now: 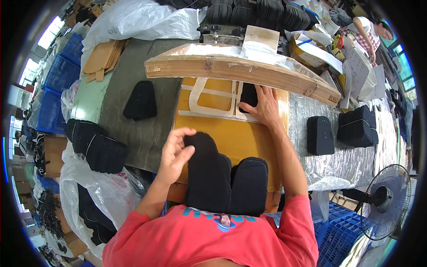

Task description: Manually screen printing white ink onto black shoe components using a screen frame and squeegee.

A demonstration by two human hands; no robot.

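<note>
My left hand point(175, 153) has its thumb and fingers at the tip of a long black insole-like pad point(205, 173), pinching its edge. Beside that pad, against the red shirt, stands another black pad point(250, 184). Under the raised wooden frame point(231, 69), my right hand point(265, 107) lies with fingers stretched out over a black pad point(247, 97). That pad sits within a pale outline template point(213, 111) on the yellow board point(213, 128); the fingers partly cover it. The template's left outline holds no pad.
A short black stack point(141, 101) stands left of the board, near tied black bundles point(98, 147). On the right are another black stack point(320, 135) and a tied bundle point(357, 127). A fan point(382, 200) stands lower right. At the far right is another person point(367, 33).
</note>
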